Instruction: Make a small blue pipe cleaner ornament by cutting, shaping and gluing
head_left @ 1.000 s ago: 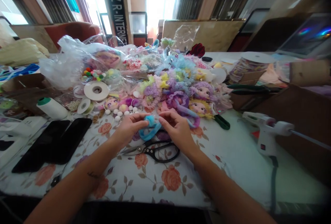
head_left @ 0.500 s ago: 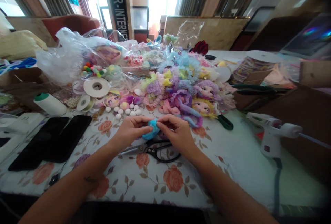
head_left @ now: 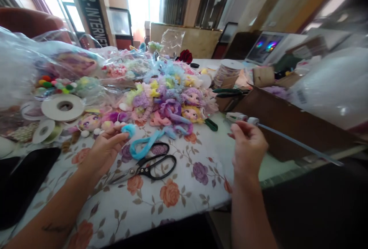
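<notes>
My left hand [head_left: 110, 141] pinches the curled end of a blue fluffy pipe cleaner [head_left: 140, 151] between thumb and fingers. Its strip trails across the cloth, running into blue and purple tones toward the pile. On the right, my right hand [head_left: 249, 145] has its fingers curled round the grip of a white hot glue gun [head_left: 237, 116]; the grip itself is hidden behind the hand. A long clear glue stick [head_left: 299, 143] juts out of the gun's back. Black-handled scissors [head_left: 156, 166] lie on the flowered cloth between my hands.
Behind my hands is a heap of fluffy doll pieces [head_left: 192, 97] and plastic bags. Ribbon spools [head_left: 54, 107] and dark phones [head_left: 28, 183] lie left. A green-handled tool [head_left: 211, 124] is near the glue gun. A brown cardboard box [head_left: 281, 126] stands at the right.
My right hand has let go of the blue pipe cleaner and moved right to the glue gun. The left hand keeps its curled end. The view has turned right.
</notes>
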`<state>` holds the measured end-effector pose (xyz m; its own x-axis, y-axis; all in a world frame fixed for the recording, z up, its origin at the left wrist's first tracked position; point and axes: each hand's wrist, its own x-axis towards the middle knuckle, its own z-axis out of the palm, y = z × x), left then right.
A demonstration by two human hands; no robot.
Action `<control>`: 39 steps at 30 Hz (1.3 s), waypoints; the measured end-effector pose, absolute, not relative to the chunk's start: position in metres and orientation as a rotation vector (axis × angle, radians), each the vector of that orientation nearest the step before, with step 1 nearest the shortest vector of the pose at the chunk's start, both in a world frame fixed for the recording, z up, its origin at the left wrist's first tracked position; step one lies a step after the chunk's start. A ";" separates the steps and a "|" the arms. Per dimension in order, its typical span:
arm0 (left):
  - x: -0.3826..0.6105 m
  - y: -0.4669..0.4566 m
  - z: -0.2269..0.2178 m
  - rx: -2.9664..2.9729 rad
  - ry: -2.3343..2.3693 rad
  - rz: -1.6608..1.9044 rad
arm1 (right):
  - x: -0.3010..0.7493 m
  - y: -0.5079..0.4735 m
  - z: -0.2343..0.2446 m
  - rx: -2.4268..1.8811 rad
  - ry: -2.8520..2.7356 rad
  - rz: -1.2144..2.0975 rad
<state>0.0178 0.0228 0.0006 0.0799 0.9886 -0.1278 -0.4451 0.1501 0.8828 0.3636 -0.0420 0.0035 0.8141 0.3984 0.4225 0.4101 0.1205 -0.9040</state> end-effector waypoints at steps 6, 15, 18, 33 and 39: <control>0.017 0.022 0.008 0.809 0.907 1.274 | 0.444 -0.056 -0.020 -2.013 -0.638 -0.171; 0.006 0.019 0.026 0.880 0.908 1.340 | 0.433 -0.038 0.004 -2.077 -0.726 0.322; 0.003 0.021 0.015 0.852 0.894 1.350 | 0.374 -0.058 0.011 -1.528 -0.774 0.624; 0.008 0.005 0.009 0.877 0.920 1.302 | 0.215 -0.080 0.007 -1.312 -0.965 1.677; 0.011 0.000 0.010 0.781 0.918 1.237 | 0.210 -0.086 0.001 -1.394 -0.921 1.625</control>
